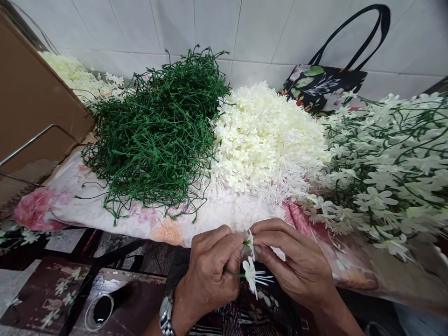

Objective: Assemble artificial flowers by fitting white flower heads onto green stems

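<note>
White blossom [249, 241], pinched between the closed fingers of my left hand [210, 273] and right hand [301, 266] just before the counter [87, 205], seems half-fitted onto its green stem [233, 273]; seating it calls for straight alignment.

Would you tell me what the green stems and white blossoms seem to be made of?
Green stems: likely moulded plastic, slightly glossy, uniform colour, with knobbed tips. White blossoms: probably fabric or soft plastic, matte cream, identical shapes; too small to tell which.
</note>
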{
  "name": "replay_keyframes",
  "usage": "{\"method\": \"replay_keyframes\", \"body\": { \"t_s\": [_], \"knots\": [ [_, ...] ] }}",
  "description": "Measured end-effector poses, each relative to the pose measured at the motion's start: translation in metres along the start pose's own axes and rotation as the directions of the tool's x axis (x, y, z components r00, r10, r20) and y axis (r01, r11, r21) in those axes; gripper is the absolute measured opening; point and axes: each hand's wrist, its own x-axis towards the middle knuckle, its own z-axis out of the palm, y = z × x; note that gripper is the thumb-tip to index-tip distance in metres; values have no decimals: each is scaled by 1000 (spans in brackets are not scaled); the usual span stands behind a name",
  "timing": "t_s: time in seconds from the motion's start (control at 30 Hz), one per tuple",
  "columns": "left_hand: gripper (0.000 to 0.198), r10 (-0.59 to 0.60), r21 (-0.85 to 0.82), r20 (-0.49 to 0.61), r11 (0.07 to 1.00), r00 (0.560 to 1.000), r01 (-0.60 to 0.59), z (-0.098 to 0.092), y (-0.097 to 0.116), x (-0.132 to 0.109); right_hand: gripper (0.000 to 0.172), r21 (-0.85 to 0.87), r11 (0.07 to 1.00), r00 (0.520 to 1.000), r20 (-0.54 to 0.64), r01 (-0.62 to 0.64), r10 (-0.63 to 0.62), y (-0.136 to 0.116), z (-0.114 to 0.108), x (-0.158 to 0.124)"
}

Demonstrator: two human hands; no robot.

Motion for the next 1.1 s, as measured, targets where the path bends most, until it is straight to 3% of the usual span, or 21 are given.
{"method": "replay_keyframes", "body": {
  "t_s": [0.4,0.63,0.87,1.1],
  "knots": [
    [19,-28,-70,-29,997,999,26,14,-13,-7,9,-23,997,997,-1,-74,74,5,12,-9],
    [24,-72,-115,-67,991,995,64,22,-16,-7,11,12,998,998,-2,-55,55,10,19,-7],
    [20,-173,-338,-61,930,983,143,18,-15,-1,12,10,1000,999,-25,-26,26,7,14,-4],
    [16,-202,-400,-62,902,977,161,12,-16,-1,12,-7,1000,1000,-20,2,-2,5,12,0]
  ]
}}
